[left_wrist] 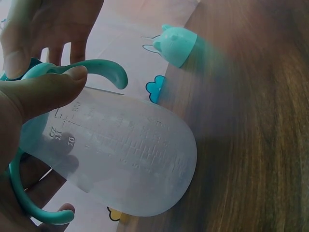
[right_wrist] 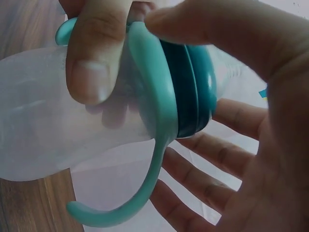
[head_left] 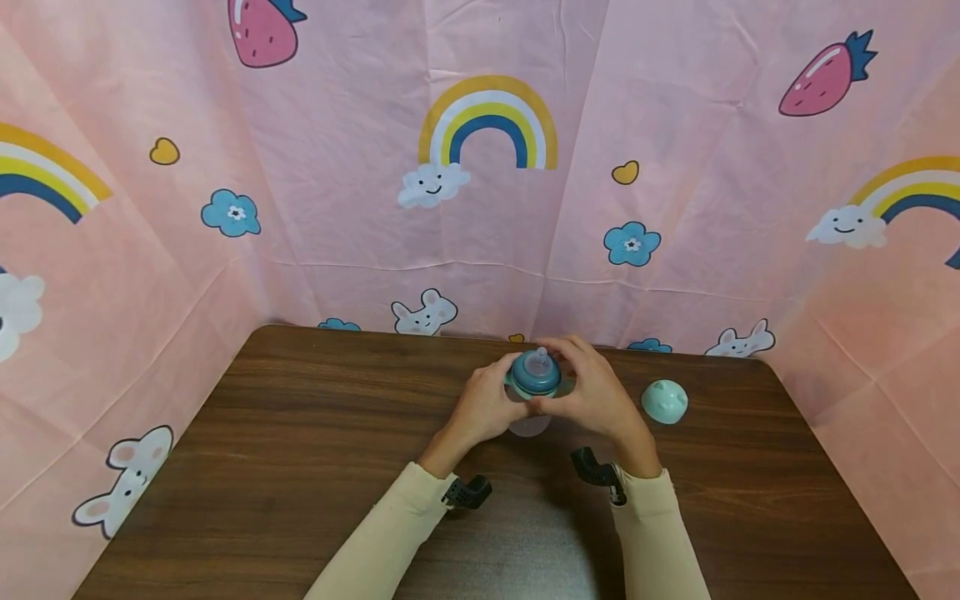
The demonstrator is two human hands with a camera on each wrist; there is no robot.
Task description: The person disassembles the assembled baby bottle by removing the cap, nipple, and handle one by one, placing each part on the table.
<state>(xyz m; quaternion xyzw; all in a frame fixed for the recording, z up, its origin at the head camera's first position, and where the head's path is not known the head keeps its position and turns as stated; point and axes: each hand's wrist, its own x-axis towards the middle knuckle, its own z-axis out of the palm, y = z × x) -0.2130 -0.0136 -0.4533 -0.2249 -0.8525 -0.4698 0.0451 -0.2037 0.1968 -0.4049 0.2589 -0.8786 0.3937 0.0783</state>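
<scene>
the bottle (head_left: 530, 427) is roughly upright, teat (head_left: 542, 360) toward twelve, near the tabletop's (head_left: 300, 467) far edge. left grip (head_left: 487, 396) clasps its handle ring (right_wrist: 159, 92) from nine o'clock; right grip (head_left: 591, 387) clasps the collar (head_left: 534, 382) from three.

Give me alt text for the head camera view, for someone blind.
A person's left hand and right hand hold a blue-topped baby bottle at a dark wooden table. To the right sits a mint cap; behind hangs pink, rainbow-printed cloth.
</scene>
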